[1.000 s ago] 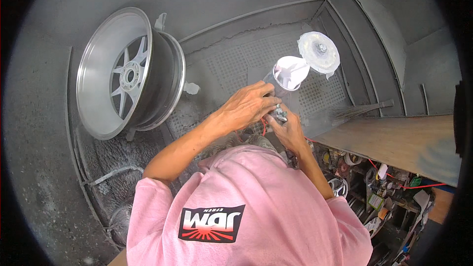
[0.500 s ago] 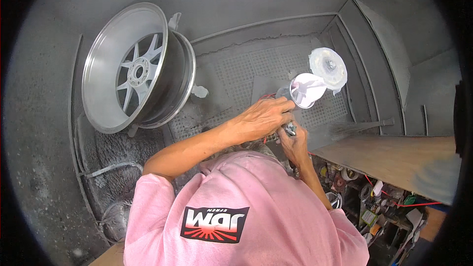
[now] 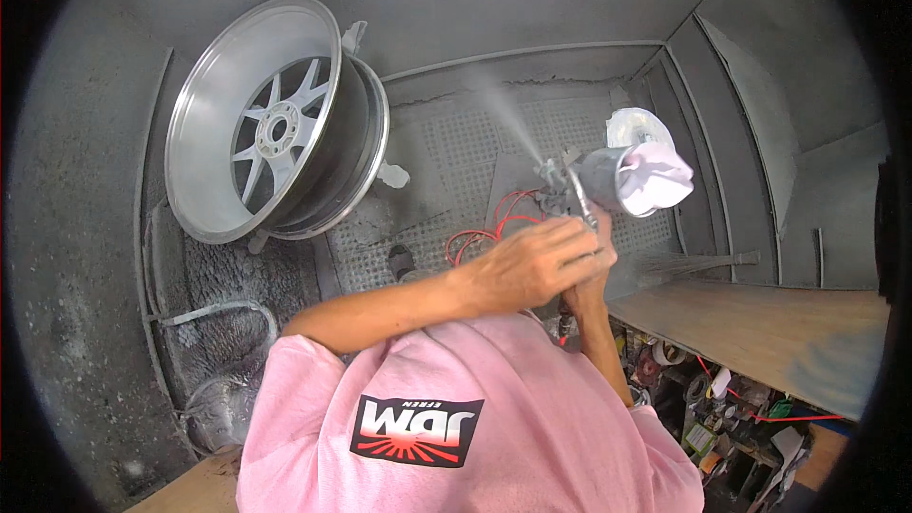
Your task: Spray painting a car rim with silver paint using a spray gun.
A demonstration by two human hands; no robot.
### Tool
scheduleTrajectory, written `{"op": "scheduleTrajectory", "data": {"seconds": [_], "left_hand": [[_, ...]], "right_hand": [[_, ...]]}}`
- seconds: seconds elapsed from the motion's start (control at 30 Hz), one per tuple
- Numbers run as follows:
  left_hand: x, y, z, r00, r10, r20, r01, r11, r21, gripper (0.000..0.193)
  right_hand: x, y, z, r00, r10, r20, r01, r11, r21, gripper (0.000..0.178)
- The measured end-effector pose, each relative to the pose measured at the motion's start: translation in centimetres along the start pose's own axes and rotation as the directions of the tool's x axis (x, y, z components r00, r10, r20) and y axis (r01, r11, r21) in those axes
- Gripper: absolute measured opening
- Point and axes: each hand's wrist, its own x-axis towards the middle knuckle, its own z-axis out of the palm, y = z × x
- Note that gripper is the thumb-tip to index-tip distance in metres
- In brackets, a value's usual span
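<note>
Right fingers (image 3: 606, 239) wrapped round spray gun (image 3: 579, 188); left hand (image 3: 532, 264) curled at its rear, grip unclear. Gun's ahead of torso, cup (image 3: 602, 177) on its right, mist (image 3: 514, 123) leaving the nozzle up-left. Wheel (image 3: 275, 131) well apart, left.

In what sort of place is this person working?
Probably a paint-spraying booth or workshop: a spray gun gives off a pale mist, a metal wheel rim is at the left, and the walls are grey.
</note>
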Motion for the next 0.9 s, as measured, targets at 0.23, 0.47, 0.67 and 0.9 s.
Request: {"op": "scheduleTrajectory", "data": {"seconds": [0.23,0.47,0.67,0.9], "left_hand": [[-6.6,-0.9,0.1,0.918,-0.341,0.201,0.350,0.937,-0.012,0.022],[-14.1,-0.6,-2.3,0.663,-0.719,0.209,0.733,0.680,0.019,0.030],[-9.1,-2.6,-3.6,0.483,-0.872,-0.078,0.758,0.461,-0.461,0.051],[-6.7,-6.3,-3.1,0.487,-0.867,0.103,0.862,0.459,-0.214,0.082]], "right_hand": [[2.5,-1.1,-0.9,0.869,0.494,0.004,-0.488,0.858,0.160,0.030],[3.7,-1.0,-1.0,0.898,0.440,-0.023,-0.435,0.894,0.106,0.023],[3.9,-2.3,-0.6,0.907,0.376,0.187,-0.400,0.910,0.111,0.026],[1.6,-4.9,3.0,0.853,0.334,0.401,-0.364,0.931,0.000,0.022]]}}
